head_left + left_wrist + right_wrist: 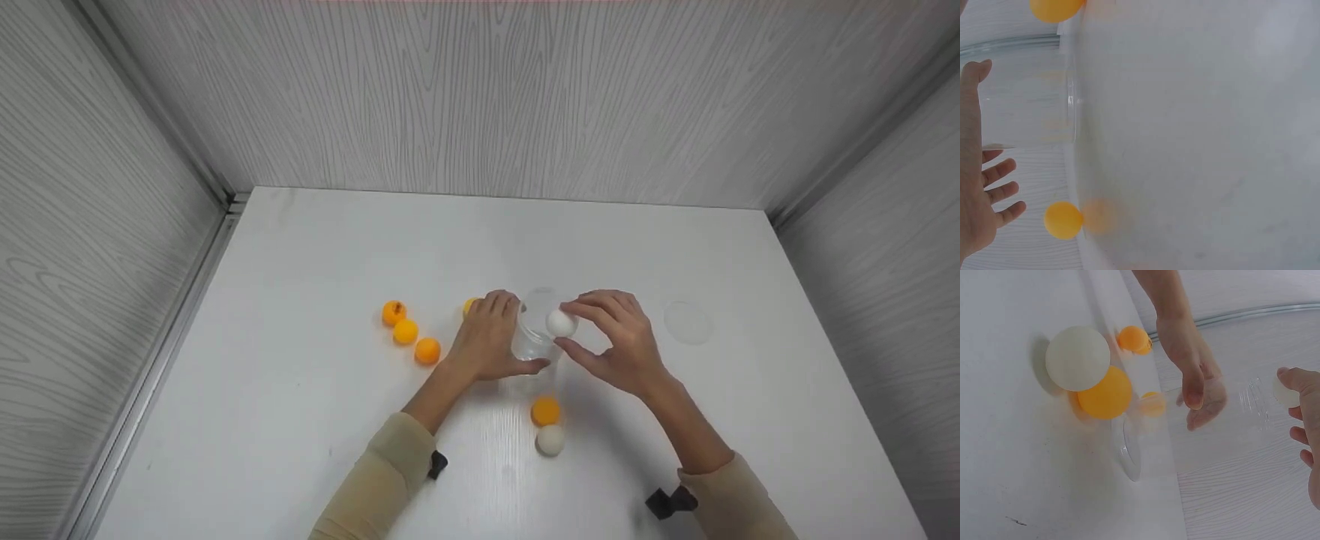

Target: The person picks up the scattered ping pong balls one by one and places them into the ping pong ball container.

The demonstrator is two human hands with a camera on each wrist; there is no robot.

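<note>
A clear plastic jar [1213,433] stands upright on the table and looks empty through its wall. My left hand [487,341] grips its side, the thumb [1193,391] on the near face and the fingers behind. Between thumb and fingers my right hand [619,345] pinches a white ping-pong ball [562,323] at the jar's open mouth. Just in front of the jar, an orange ball [546,412] and another white ball [550,440] lie together. Behind the left hand an orange ball [470,306] is partly hidden.
Several orange balls, one with a dark print [394,313], lie in a slanting row left of the left hand. A clear round lid [688,322] lies flat to the right of the right hand. Grey wood-grain panels [487,97] enclose the white table [300,465] at the back and sides.
</note>
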